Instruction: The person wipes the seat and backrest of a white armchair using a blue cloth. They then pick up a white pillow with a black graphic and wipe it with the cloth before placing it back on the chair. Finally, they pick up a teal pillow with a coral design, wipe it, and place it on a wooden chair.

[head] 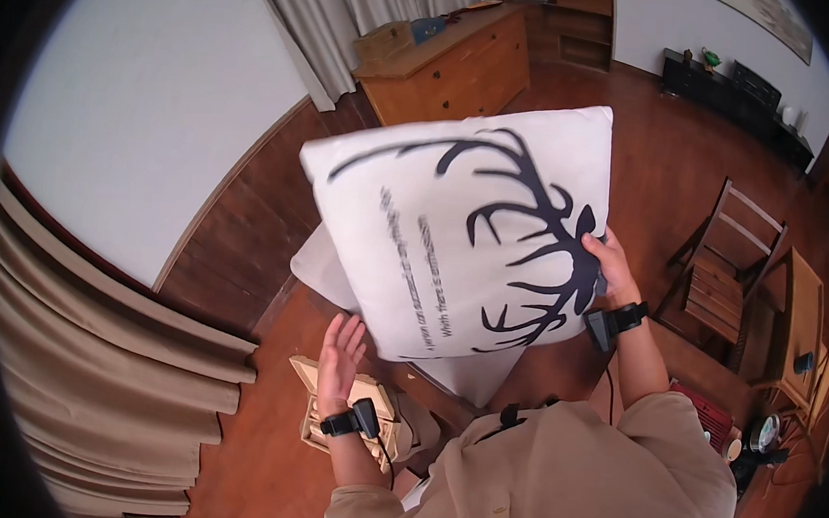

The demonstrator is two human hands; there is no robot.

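A white square cushion (402, 223) with a black printed deer head, antlers and lines of writing is held up in front of me, tilted. My right hand (612, 265) grips its right edge, thumb on the printed face and the other fingers hidden behind. My left hand (341, 354) is raised by the lower left corner of the cushion, palm showing and fingers spread, holding nothing; whether the fingertips touch the fabric I cannot tell. Below the cushion, a light grey flat surface (475, 373) is partly covered from view. Each wrist wears a black strapped device with a cable.
An open wooden box (310, 429) with several items stands below my left forearm. A wooden chair (723, 281) and a small wooden table (803, 311) are at right. A chest of drawers (462, 69) stands ahead, and long beige curtains (95, 353) hang at left.
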